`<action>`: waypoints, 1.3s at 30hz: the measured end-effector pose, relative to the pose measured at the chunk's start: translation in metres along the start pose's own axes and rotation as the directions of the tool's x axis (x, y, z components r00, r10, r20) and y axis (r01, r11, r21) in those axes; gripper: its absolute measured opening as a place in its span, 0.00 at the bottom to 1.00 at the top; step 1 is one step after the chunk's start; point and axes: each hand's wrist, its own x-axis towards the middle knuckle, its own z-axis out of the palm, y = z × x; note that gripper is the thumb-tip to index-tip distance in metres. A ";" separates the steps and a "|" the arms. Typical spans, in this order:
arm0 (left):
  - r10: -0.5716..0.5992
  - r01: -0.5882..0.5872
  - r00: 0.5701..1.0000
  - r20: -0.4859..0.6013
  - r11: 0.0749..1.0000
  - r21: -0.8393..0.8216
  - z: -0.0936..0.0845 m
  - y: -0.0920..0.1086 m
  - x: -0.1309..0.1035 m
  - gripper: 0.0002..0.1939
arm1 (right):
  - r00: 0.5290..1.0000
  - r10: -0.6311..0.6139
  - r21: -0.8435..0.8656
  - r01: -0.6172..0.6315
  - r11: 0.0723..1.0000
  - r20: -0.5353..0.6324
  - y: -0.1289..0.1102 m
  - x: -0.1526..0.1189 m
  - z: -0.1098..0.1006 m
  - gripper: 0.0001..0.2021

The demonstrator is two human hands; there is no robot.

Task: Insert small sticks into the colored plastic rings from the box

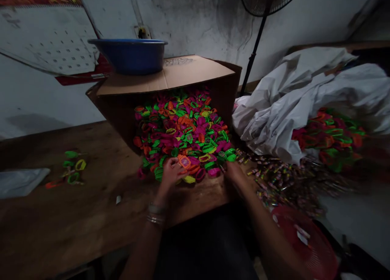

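Observation:
My left hand (172,172) pinches an orange toy watch (184,162) with a purple face at the front of a large heap. At the heap's front right edge is my right hand (234,173), its fingers curled together around something small and dim that I cannot make out. Green toy watches (230,154) lie just beyond its fingertips. The heap of toy watches (189,138), in pink, green, orange and yellow, spills from a cardboard box (201,71) lying on its side, its mouth facing me.
A blue basin (131,57) stands on the box. Several toy watches (73,168) and a plastic bag (22,180) lie on the wooden table (100,215). To the right are small wrapped sticks (283,178), a white sack (274,105) of bright pieces, a red basket (307,239) and a fan (254,52).

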 end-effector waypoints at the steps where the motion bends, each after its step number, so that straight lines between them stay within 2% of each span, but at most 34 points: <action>1: -0.018 0.018 1.000 0.010 0.999 -0.051 0.001 -0.001 -0.010 0.18 | 1.000 0.015 0.006 -0.014 1.000 -0.027 -0.001 -0.004 0.008 0.06; 4: -0.064 0.070 0.997 0.047 0.988 -0.137 0.000 0.005 -0.041 0.23 | 0.993 0.052 0.041 -0.048 0.998 -0.103 -0.003 -0.009 0.016 0.05; 7: -0.077 0.093 0.991 0.110 0.984 -0.149 -0.004 0.018 -0.066 0.22 | 0.987 0.062 0.115 -0.044 0.992 -0.151 -0.003 -0.013 0.008 0.05; 10: -0.035 0.063 0.985 0.167 0.985 -0.161 -0.008 0.025 -0.082 0.21 | 0.989 -0.015 0.262 0.054 0.964 -0.149 -0.012 -0.024 -0.007 0.04; 13: 0.027 0.004 0.984 0.177 0.985 -0.175 -0.010 0.024 -0.091 0.18 | 0.977 -0.168 0.438 0.211 0.874 -0.135 -0.031 -0.049 -0.020 0.04; 15: 0.072 -0.048 0.985 0.158 0.988 -0.148 -0.010 0.023 -0.095 0.17 | 0.956 -0.258 0.631 0.288 0.720 -0.142 -0.047 -0.069 -0.026 0.06; 16: 0.089 -0.070 0.984 0.153 0.990 -0.126 -0.010 0.023 -0.097 0.16 | 0.949 -0.279 0.742 0.292 0.603 -0.147 -0.054 -0.079 -0.028 0.08; 19: 0.083 -0.069 0.979 0.188 0.994 -0.081 -0.009 0.023 -0.105 0.20 | 0.964 -0.234 0.958 0.180 0.225 -0.126 -0.072 -0.100 -0.023 0.12; 22: 0.059 -0.036 0.983 0.173 0.991 -0.129 -0.008 0.024 -0.112 0.23 | 0.987 -0.150 0.997 0.061 0.054 -0.052 -0.080 -0.108 -0.010 0.15; 24: 0.091 -0.078 0.993 0.079 0.986 -0.150 -0.008 0.023 -0.114 0.18 | 0.992 -0.121 1.000 -0.017 -0.003 0.016 -0.082 -0.109 -0.002 0.17; 27: 0.195 -0.200 0.979 -0.055 0.973 -0.117 -0.010 0.019 -0.115 0.11 | 0.989 -0.125 0.996 -0.084 -0.010 0.082 -0.085 -0.112 0.006 0.18; 30: 0.217 -0.226 0.972 -0.085 0.966 -0.128 -0.014 0.011 -0.115 0.10 | 0.979 -0.165 0.992 -0.125 -0.017 0.120 -0.091 -0.121 0.011 0.17; 32: 0.175 -0.186 0.982 -0.076 0.967 -0.175 -0.016 0.006 -0.116 0.11 | 0.968 -0.205 0.988 -0.155 -0.014 0.149 -0.097 -0.127 0.013 0.17; 34: 0.099 -0.105 0.994 -0.039 0.963 -0.249 -0.017 0.003 -0.117 0.12 | 0.959 -0.248 0.991 -0.133 0.033 0.137 -0.102 -0.130 0.016 0.15; 39: -0.114 0.131 0.991 0.068 0.927 -0.353 -0.017 0.004 -0.120 0.20 | 0.973 -0.229 0.983 0.078 0.166 -0.039 -0.105 -0.130 0.017 0.10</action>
